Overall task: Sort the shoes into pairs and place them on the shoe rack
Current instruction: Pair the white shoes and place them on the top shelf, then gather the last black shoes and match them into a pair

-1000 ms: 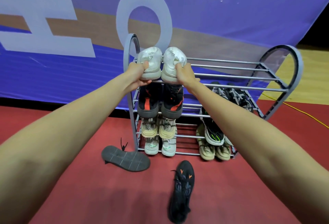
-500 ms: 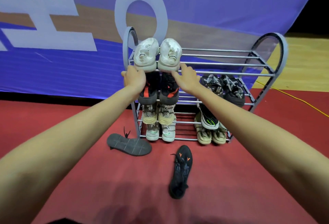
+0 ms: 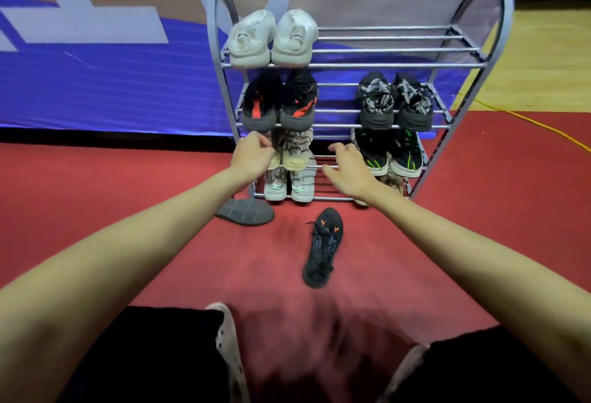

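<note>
Head view: black shoe (image 3: pixel 323 247) low centre, long axis toward shoe rack (image 3: pixel 348 65), nearer right hand (image 3: pixel 350 167); left hand (image 3: pixel 252 156) likewise released, grasping nothing.

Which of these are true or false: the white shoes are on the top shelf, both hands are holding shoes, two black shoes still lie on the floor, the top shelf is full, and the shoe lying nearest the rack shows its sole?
1. The white shoes sit on the top shelf of the rack. True.
2. Both hands hold shoes. False: the left hand and the right hand hold nothing.
3. Two black shoes lie on the red floor. True: an upright shoe and an overturned shoe.
4. The top shelf is full. False: only the white pair is there, at its left end.
5. The overturned shoe shows its sole. True.
</note>
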`<act>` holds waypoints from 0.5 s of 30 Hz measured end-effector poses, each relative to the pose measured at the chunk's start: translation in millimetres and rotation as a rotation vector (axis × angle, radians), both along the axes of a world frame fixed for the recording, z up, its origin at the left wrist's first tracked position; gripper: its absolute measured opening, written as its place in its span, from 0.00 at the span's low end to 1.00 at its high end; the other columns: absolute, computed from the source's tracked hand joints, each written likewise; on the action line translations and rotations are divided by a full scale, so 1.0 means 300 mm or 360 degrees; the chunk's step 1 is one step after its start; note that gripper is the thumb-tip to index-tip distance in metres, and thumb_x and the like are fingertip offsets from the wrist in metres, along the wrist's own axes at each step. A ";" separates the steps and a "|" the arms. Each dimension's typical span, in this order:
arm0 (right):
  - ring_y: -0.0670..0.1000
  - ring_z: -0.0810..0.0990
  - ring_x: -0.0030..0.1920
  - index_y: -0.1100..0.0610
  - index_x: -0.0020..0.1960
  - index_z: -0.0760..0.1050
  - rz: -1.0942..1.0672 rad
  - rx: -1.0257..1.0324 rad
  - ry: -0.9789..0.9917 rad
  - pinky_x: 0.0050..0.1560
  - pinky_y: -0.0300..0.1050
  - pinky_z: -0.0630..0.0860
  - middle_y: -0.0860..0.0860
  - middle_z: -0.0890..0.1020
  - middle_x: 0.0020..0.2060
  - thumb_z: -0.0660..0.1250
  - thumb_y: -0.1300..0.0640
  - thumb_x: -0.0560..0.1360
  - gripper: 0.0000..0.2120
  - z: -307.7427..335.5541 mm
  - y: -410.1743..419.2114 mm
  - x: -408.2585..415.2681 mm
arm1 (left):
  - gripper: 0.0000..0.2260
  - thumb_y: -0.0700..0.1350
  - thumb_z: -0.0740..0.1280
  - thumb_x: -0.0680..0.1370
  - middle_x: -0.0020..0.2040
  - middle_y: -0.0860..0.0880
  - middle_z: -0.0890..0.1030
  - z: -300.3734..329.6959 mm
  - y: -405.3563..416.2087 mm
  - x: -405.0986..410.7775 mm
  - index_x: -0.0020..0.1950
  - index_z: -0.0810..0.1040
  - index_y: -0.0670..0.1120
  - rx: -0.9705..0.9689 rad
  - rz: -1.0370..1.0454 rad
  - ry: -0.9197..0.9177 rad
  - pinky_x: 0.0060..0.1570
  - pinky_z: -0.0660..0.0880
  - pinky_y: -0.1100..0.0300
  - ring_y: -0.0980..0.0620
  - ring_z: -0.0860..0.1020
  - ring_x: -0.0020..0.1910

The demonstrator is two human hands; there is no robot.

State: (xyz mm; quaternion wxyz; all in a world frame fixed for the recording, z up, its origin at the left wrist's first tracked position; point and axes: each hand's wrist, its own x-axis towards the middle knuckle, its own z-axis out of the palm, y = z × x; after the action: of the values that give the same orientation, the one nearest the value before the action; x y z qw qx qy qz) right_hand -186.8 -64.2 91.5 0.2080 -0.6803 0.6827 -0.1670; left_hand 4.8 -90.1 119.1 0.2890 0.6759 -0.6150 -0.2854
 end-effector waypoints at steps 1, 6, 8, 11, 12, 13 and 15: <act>0.66 0.69 0.64 0.64 0.67 0.66 0.0029 0.0046 -0.0012 0.65 0.56 0.68 0.66 0.71 0.61 0.62 0.55 0.75 0.23 -0.034 0.001 0.024 | 0.10 0.38 0.62 0.75 0.51 0.43 0.80 -0.026 0.008 0.024 0.54 0.78 0.40 0.0035 -0.0057 -0.0064 0.52 0.72 0.57 0.44 0.78 0.53; 0.65 0.69 0.64 0.65 0.66 0.66 0.0213 0.0186 -0.0083 0.65 0.54 0.68 0.66 0.72 0.61 0.63 0.57 0.74 0.23 -0.212 -0.052 0.188 | 0.11 0.37 0.63 0.74 0.53 0.41 0.82 -0.188 -0.038 0.220 0.55 0.78 0.39 0.0244 -0.0329 -0.0499 0.51 0.72 0.57 0.42 0.79 0.53; 0.65 0.69 0.65 0.65 0.69 0.64 0.0280 0.0231 -0.0107 0.66 0.53 0.67 0.65 0.71 0.62 0.63 0.57 0.75 0.25 -0.297 -0.092 0.262 | 0.12 0.37 0.62 0.74 0.54 0.40 0.82 -0.275 -0.089 0.310 0.55 0.77 0.39 0.0336 -0.0369 -0.0617 0.52 0.72 0.57 0.42 0.79 0.54; 0.63 0.68 0.66 0.64 0.70 0.62 0.0347 0.0355 -0.0082 0.67 0.52 0.66 0.64 0.69 0.63 0.63 0.57 0.76 0.25 -0.401 -0.132 0.340 | 0.13 0.38 0.61 0.74 0.58 0.39 0.79 -0.407 -0.151 0.415 0.58 0.75 0.39 0.0458 -0.0457 -0.0818 0.55 0.72 0.54 0.40 0.77 0.57; 0.63 0.68 0.66 0.64 0.70 0.62 0.0365 0.0385 -0.0084 0.67 0.52 0.67 0.64 0.69 0.63 0.63 0.57 0.76 0.25 -0.469 -0.160 0.375 | 0.14 0.39 0.61 0.74 0.59 0.39 0.77 -0.479 -0.189 0.461 0.60 0.74 0.39 0.0478 -0.0510 -0.0901 0.57 0.71 0.54 0.40 0.76 0.58; 0.63 0.68 0.66 0.63 0.70 0.62 0.0380 0.0429 -0.0063 0.67 0.53 0.67 0.64 0.69 0.63 0.63 0.57 0.75 0.25 -0.529 -0.187 0.407 | 0.15 0.39 0.62 0.74 0.60 0.38 0.75 -0.543 -0.226 0.498 0.61 0.72 0.38 0.0518 -0.0564 -0.0983 0.58 0.70 0.54 0.39 0.75 0.60; 0.64 0.69 0.65 0.63 0.70 0.61 0.0432 0.0514 -0.0007 0.68 0.54 0.67 0.63 0.69 0.62 0.64 0.56 0.75 0.26 -0.647 -0.221 0.455 | 0.18 0.39 0.62 0.74 0.61 0.38 0.73 -0.691 -0.282 0.570 0.64 0.70 0.38 0.0564 -0.0707 -0.1147 0.60 0.69 0.53 0.38 0.73 0.62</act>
State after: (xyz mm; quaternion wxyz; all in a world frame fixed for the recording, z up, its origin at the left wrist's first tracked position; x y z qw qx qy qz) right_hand -50.4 -130.4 -102.8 0.3365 -0.7234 0.6023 -0.0272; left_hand 175.8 -174.6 -88.3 -0.1316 0.6229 -0.7479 -0.1879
